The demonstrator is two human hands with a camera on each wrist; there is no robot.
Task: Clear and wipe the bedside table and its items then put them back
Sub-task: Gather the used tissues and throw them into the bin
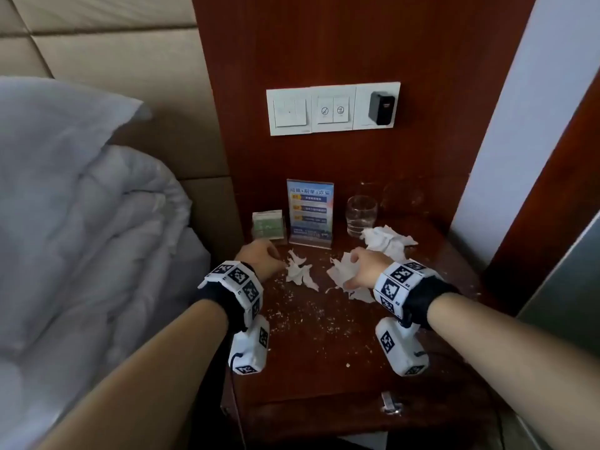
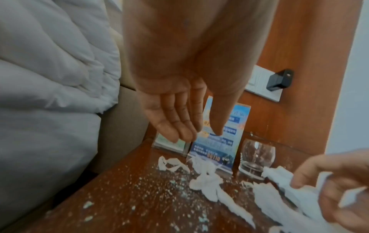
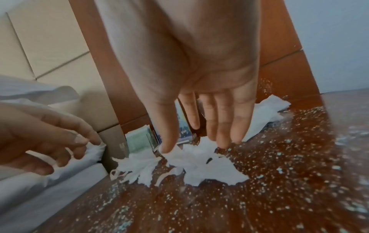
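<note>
The dark red bedside table (image 1: 324, 358) is strewn with white crumbs. At its back stand a green card stack (image 1: 268, 225), a blue acrylic sign (image 1: 311, 212) and a glass (image 1: 361, 216). Three torn white tissues lie in front of these. My right hand (image 1: 360, 267) (image 3: 193, 145) has straight fingers, their tips touching the middle-right tissue (image 1: 339, 274) (image 3: 199, 165). My left hand (image 1: 259, 258) (image 2: 199, 135) hovers open and holds nothing, just left of a shredded tissue (image 1: 298, 271) (image 2: 205, 181). A crumpled tissue (image 1: 386, 240) lies by the glass.
A white duvet (image 1: 81, 222) and a padded headboard (image 1: 130, 60) border the table's left side. On the wood panel behind is a switch plate (image 1: 332, 108) with a black charger (image 1: 382, 108). A small wrapper (image 1: 389, 402) lies at the table's front edge.
</note>
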